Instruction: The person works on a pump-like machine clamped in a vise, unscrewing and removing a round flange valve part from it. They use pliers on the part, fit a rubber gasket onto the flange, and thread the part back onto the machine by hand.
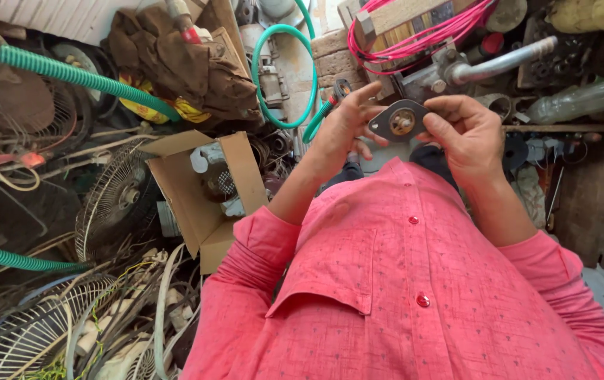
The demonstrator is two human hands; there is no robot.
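A small grey oval metal plate (399, 121) with a brass-coloured bush in its middle is held up in front of my chest. My right hand (465, 137) grips its right side between thumb and fingers. My left hand (344, 130) pinches its left edge between thumb and forefinger, the other fingers spread. Both arms come out of pink shirt sleeves.
An open cardboard box (207, 186) with metal parts lies at left. Wire fan guards (115, 200) and green hoses (70, 74) crowd the left side. A coil of pink wire (414, 39), a metal pipe (506, 62) and a brown cloth (182, 60) lie beyond my hands.
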